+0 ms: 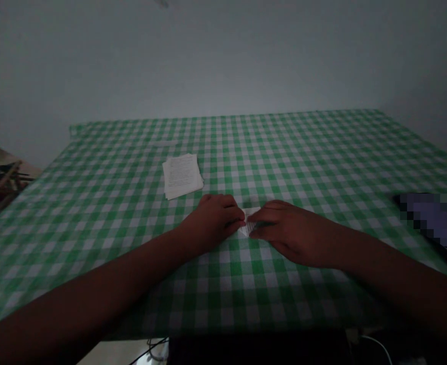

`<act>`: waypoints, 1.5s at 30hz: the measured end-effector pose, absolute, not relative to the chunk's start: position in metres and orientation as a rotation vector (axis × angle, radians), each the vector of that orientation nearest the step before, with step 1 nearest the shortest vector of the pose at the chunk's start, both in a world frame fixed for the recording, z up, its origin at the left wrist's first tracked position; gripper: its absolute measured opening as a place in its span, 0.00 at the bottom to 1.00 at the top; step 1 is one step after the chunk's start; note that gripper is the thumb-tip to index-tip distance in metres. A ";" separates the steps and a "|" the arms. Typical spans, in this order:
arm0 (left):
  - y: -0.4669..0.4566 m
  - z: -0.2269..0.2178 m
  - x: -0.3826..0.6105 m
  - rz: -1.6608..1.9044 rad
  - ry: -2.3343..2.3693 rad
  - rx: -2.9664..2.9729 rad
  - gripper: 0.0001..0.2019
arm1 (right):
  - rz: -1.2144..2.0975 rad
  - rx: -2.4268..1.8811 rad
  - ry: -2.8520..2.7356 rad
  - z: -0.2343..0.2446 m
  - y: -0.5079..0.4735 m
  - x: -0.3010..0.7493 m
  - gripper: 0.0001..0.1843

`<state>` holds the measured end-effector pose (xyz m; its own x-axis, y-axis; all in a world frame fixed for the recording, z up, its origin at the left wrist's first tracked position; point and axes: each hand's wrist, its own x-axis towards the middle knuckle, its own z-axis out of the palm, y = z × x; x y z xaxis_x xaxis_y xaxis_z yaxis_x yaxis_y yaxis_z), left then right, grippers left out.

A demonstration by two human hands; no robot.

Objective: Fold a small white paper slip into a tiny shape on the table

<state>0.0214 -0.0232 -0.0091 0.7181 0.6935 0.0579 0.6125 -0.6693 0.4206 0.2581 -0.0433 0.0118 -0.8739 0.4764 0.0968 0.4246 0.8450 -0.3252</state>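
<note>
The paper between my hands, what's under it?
Green checked cloth shows around the paper. What lies directly beneath is hidden by the paper, your left hand and right hand.

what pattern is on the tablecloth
The tablecloth has green and white checks, best seen in the head view.

Left hand (pixel 218 219) (curled) near right hand (pixel 292 233)

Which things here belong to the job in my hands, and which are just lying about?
In the job:
small piece of printed paper, at the fingers of your left hand and right hand
checked tablecloth, as work surface

Lying about:
stack of printed sheets, untouched, possibly supplies
pixelated dark-edged object
white cable
</note>
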 end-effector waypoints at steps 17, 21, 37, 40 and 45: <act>-0.028 -0.012 0.015 0.340 0.938 2.700 0.10 | 0.433 -0.708 -2.833 0.008 -0.045 0.259 0.20; -0.029 -0.012 0.016 0.334 0.941 2.719 0.11 | 0.446 -0.703 -2.842 0.009 -0.046 0.259 0.20; -0.029 -0.011 0.020 0.506 1.090 2.402 0.12 | 0.467 -0.714 -2.822 0.008 -0.046 0.259 0.21; -0.028 -0.010 0.020 0.498 1.100 2.381 0.11 | 0.470 -0.724 -2.804 0.006 -0.046 0.258 0.19; -0.025 -0.013 0.017 0.485 1.065 2.392 0.10 | 0.411 -0.819 -2.761 0.002 -0.049 0.256 0.18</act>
<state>0.0173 -0.0247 -0.0125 0.6355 0.7620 0.1245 0.5944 -0.5858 0.5509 0.2556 -0.0493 0.0016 -0.8167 0.5598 0.1401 0.4948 0.8042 -0.3294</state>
